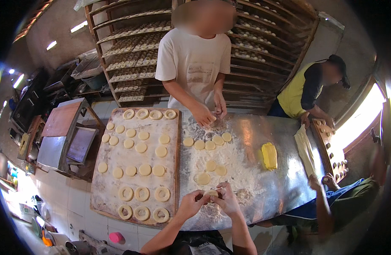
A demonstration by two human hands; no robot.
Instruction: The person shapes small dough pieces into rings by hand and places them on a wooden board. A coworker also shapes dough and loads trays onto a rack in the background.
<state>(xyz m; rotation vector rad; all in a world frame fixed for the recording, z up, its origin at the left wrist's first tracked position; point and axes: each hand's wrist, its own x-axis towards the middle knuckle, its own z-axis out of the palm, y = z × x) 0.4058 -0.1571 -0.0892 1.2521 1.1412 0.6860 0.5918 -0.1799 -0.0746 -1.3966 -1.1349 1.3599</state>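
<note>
I pinch a round piece of pale dough [211, 194] between my left hand [193, 203] and my right hand [225, 200], both with fingers curled onto it, above the floured steel table [267, 191]. Three dough discs [210, 165] lie just beyond my hands, with several more [199, 144] in a curved row farther back. To my left, a floured wooden board [175, 127] holds rows of plain discs [141, 147] and ring-shaped pieces [142, 194].
A co-worker [193, 63] opposite handles dough; another [301, 89] leans at the back right. A third [352, 199] at right holds a dough sheet [307, 153]. A yellow block [269, 155], a tray [335, 165] and tall racks [131, 25] are also visible.
</note>
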